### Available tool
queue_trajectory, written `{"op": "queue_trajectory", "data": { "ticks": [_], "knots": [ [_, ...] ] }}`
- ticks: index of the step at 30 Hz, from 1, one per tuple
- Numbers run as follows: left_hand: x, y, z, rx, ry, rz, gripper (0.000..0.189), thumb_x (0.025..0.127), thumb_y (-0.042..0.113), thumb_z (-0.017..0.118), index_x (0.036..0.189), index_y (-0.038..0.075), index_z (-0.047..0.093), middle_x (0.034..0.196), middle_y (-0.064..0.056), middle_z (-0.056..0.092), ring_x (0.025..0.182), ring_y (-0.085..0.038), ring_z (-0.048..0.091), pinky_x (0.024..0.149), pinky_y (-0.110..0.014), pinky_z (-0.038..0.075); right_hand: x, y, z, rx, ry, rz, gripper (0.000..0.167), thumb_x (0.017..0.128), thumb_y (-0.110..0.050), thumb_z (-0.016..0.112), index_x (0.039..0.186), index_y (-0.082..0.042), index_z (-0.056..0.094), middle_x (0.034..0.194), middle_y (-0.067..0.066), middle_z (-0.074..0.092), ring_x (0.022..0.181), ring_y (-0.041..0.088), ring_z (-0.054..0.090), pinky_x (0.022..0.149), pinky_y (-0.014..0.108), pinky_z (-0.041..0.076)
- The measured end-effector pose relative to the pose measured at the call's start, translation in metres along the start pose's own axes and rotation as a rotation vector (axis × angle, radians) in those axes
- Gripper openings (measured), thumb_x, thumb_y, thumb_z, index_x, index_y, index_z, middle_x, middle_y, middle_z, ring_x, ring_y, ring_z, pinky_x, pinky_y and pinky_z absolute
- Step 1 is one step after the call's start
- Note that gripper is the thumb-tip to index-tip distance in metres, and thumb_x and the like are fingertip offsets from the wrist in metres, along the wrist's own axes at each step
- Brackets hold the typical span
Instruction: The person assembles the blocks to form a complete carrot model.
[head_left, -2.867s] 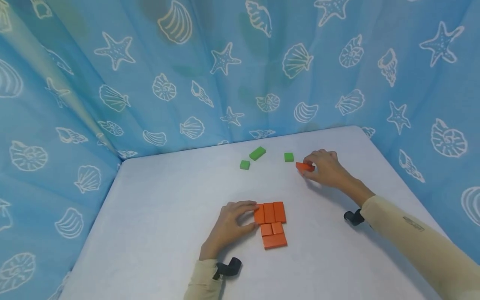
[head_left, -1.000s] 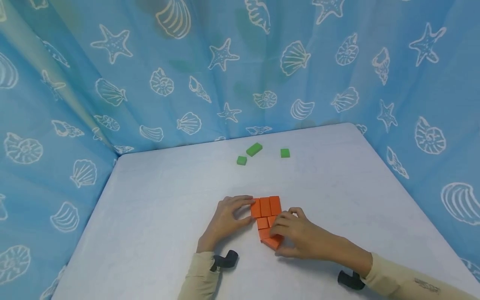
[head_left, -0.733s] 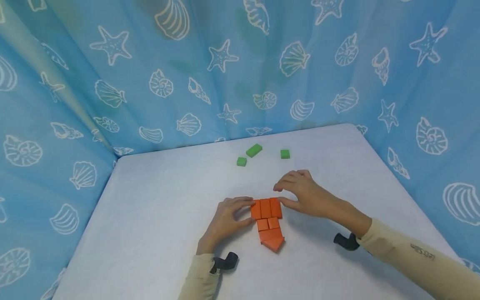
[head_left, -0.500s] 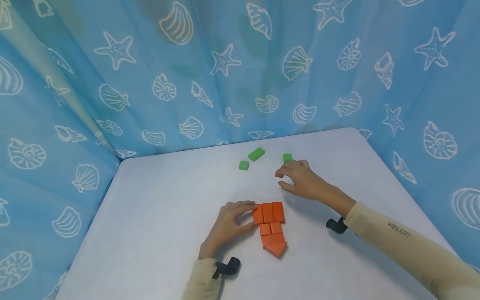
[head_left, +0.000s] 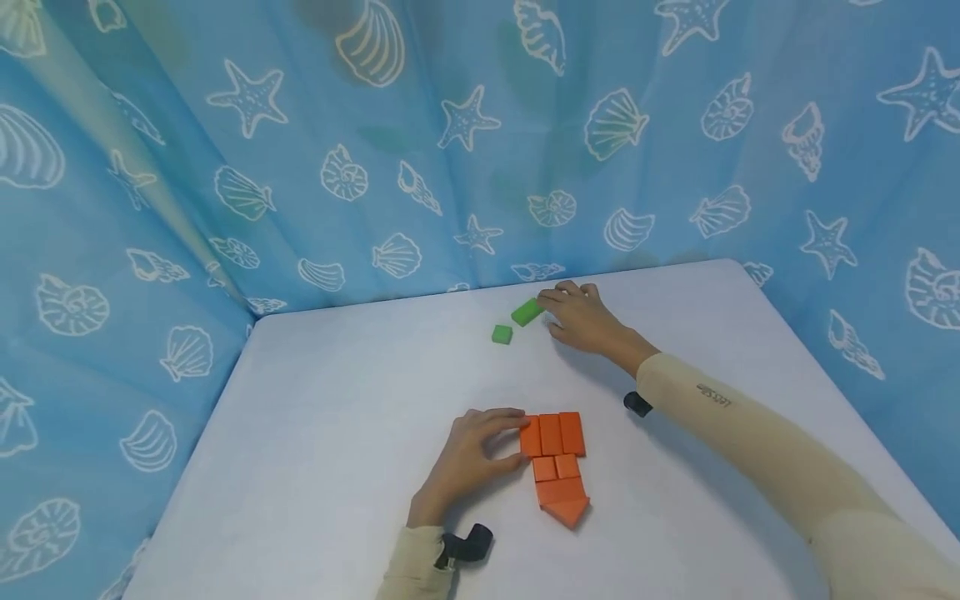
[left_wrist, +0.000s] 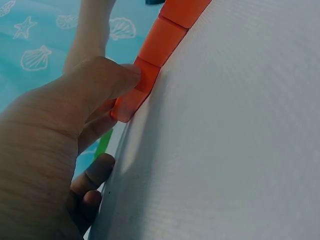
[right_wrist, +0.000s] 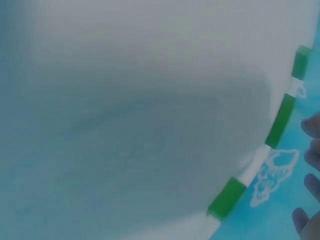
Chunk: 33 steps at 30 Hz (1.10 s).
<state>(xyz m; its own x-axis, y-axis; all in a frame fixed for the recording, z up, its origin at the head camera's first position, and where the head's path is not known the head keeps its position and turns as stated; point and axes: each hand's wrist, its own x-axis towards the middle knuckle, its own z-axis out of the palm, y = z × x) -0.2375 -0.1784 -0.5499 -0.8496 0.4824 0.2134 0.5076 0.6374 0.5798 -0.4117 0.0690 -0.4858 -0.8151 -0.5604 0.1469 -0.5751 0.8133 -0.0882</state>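
Note:
My left hand (head_left: 468, 454) rests at the left of a flat group of orange blocks. Its thumb and index finger pinch the ends of the leftmost upright orange block (head_left: 530, 437). Two more upright blocks stand beside that one; below are two small squares, a wide block (head_left: 559, 492) and an orange triangular block (head_left: 567, 511) pointing toward me. My right hand (head_left: 585, 321) reaches over the far side with loosely bent fingers, holding nothing. By its fingertips lies a long green block (head_left: 527, 312). A green square block (right_wrist: 227, 198), hidden under this hand in the head view, shows in the right wrist view.
A small green block (head_left: 502, 334) lies left of the long one. The white table (head_left: 337, 433) ends at a blue shell-patterned curtain (head_left: 315, 167) behind and at the sides. Each wrist wears a black camera (head_left: 467, 546).
My right hand brought the orange triangular block to the near end of the group, let it go, then moved back to the green blocks. My left hand stayed at the orange blocks.

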Motion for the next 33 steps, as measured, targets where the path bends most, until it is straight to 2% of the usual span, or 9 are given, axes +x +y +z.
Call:
{"op": "queue_trajectory", "data": {
  "ticks": [4,8,11,16,23,28,33],
  "knots": [
    [-0.005,0.005,0.006,-0.015,-0.001,0.0,0.048,0.087,0.04,0.075,0.133,0.027,0.065,0.139,0.014,0.057,0.127,-0.012,0.049,0.101,-0.044,0.036,0.009,-0.002,0.014,-0.021,-0.055,0.014,0.051,0.098,-0.022,0.061,0.147,-0.009,0.05,0.151,0.008,0.048,0.135,0.032,0.035,0.098,0.058,0.031],
    [-0.008,0.008,0.012,-0.03,-0.006,-0.005,0.048,0.088,0.041,0.075,0.133,0.028,0.065,0.139,0.015,0.057,0.126,-0.011,0.049,0.101,-0.044,0.036,0.012,-0.003,0.022,0.012,-0.098,0.031,0.047,0.099,-0.02,0.06,0.144,-0.011,0.054,0.148,0.006,0.051,0.134,0.032,0.037,0.099,0.058,0.03],
    [-0.007,0.01,0.013,-0.013,0.001,0.02,0.048,0.088,0.04,0.074,0.133,0.027,0.065,0.139,0.015,0.057,0.123,-0.011,0.05,0.1,-0.042,0.037,0.013,-0.002,0.022,0.042,-0.08,0.041,0.037,0.099,-0.018,0.063,0.135,-0.013,0.063,0.14,0.006,0.059,0.131,0.032,0.042,0.099,0.059,0.029],
    [-0.003,0.013,0.004,0.015,0.029,0.043,0.047,0.088,0.038,0.075,0.132,0.024,0.066,0.139,0.012,0.058,0.123,-0.012,0.051,0.099,-0.041,0.038,0.013,0.002,0.018,0.082,-0.023,0.03,0.023,0.096,-0.018,0.069,0.118,-0.017,0.074,0.124,0.004,0.068,0.125,0.029,0.047,0.099,0.059,0.028],
    [0.0,0.011,-0.005,0.031,0.034,0.053,0.046,0.087,0.035,0.076,0.13,0.022,0.067,0.137,0.009,0.06,0.119,-0.015,0.053,0.097,-0.042,0.039,-0.002,0.002,0.014,0.154,-0.068,-0.004,0.022,0.094,-0.022,0.072,0.114,-0.017,0.076,0.124,0.006,0.067,0.123,0.032,0.048,0.094,0.059,0.033],
    [0.001,0.005,-0.005,0.034,0.011,0.025,0.047,0.087,0.037,0.076,0.131,0.024,0.067,0.138,0.012,0.058,0.126,-0.012,0.05,0.1,-0.041,0.038,-0.016,-0.004,0.013,0.191,-0.076,-0.018,0.02,0.094,-0.022,0.072,0.113,-0.016,0.077,0.122,0.005,0.068,0.12,0.03,0.051,0.094,0.058,0.035],
    [0.001,0.003,-0.004,0.036,0.002,0.013,0.047,0.088,0.038,0.075,0.132,0.026,0.066,0.139,0.012,0.058,0.122,-0.012,0.051,0.1,-0.041,0.038,-0.027,-0.011,0.013,0.216,-0.065,-0.041,0.02,0.091,-0.019,0.074,0.11,-0.014,0.077,0.118,0.006,0.069,0.116,0.031,0.054,0.094,0.058,0.036]
  ]
}}
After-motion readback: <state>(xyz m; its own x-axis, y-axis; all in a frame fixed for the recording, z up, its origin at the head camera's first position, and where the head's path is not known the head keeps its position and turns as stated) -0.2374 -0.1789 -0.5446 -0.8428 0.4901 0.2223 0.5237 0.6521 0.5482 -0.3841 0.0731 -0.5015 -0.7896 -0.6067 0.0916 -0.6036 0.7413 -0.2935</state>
